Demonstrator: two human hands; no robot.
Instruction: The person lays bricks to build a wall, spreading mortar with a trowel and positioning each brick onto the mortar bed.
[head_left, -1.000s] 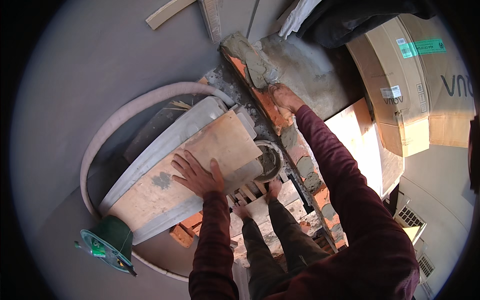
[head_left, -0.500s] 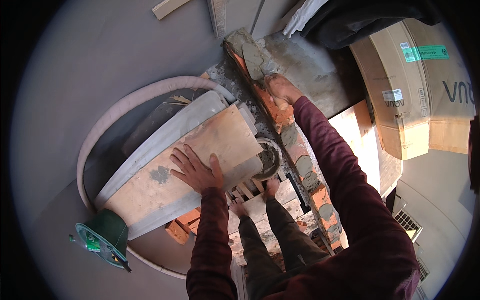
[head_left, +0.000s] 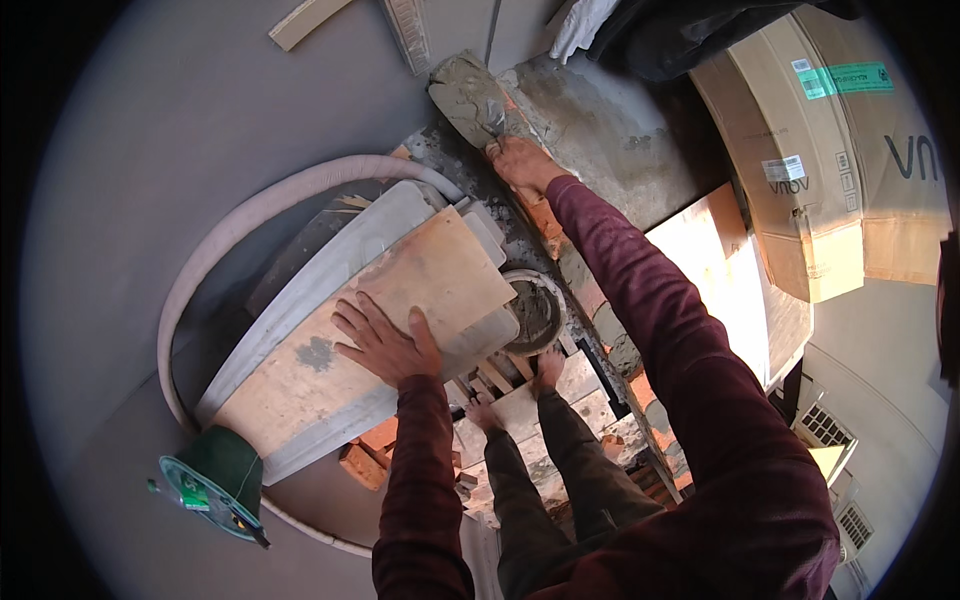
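Note:
My right hand is closed round the handle of a trowel, mostly hidden in my fist. Its grey, mortar-smeared blade lies at the far end of a low brick wall and reaches over the wall's left edge; blade and mortar are hard to tell apart there. Patches of grey mortar sit along the wall's top. Flat on a wooden board, my left hand rests with its fingers spread. That board lies over a pale grey panel.
A round bucket of mortar stands between board and wall, just beyond my bare feet. A thick pale hose loops on the left near a green bucket. Cardboard boxes stand at right. Loose bricks lie beneath the panel.
My right hand and the trowel have moved left and slightly farther away, bringing the blade over the wall's left edge. The left hand stays on the board. The view has shifted slightly.

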